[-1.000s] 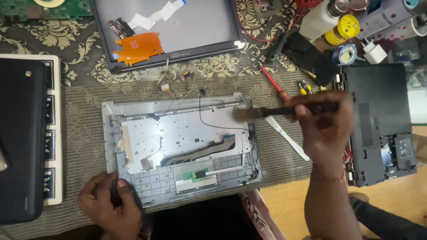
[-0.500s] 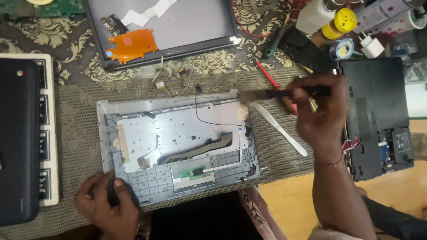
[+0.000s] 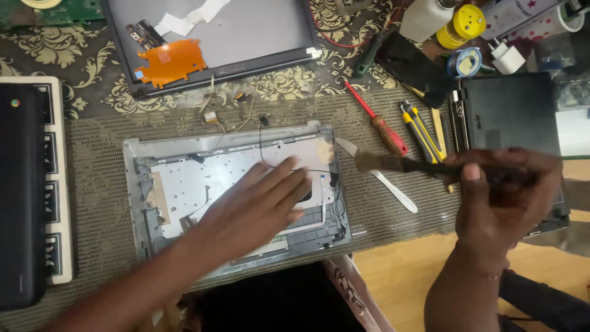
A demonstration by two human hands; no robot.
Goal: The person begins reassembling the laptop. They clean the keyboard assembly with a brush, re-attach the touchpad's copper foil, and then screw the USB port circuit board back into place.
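An opened grey laptop base [image 3: 184, 147] lies on a woven mat, its inner metal plate and a thin black wire exposed. My left hand [image 3: 258, 206] rests flat on the middle of the base with its fingers spread and nothing in it. My right hand [image 3: 501, 197] is to the right of the base and grips the black handle of a small brush [image 3: 393, 164]. The brush tip points left and hovers just off the base's upper right corner. Below the brush a white plastic pry tool [image 3: 396, 193] lies on the mat.
A red screwdriver [image 3: 384, 126] and a yellow-black tool [image 3: 418, 129] lie behind the brush. A laptop lid with an orange patch [image 3: 246, 31] sits at the back. A black device [image 3: 510, 110] lies at the right, a black laptop [image 3: 21, 197] at the left. Bottles and tape crowd the back right.
My left hand has moved from the base's lower left corner onto its middle and spread flat. My right hand has drawn the brush rightwards, off the base's upper right corner.
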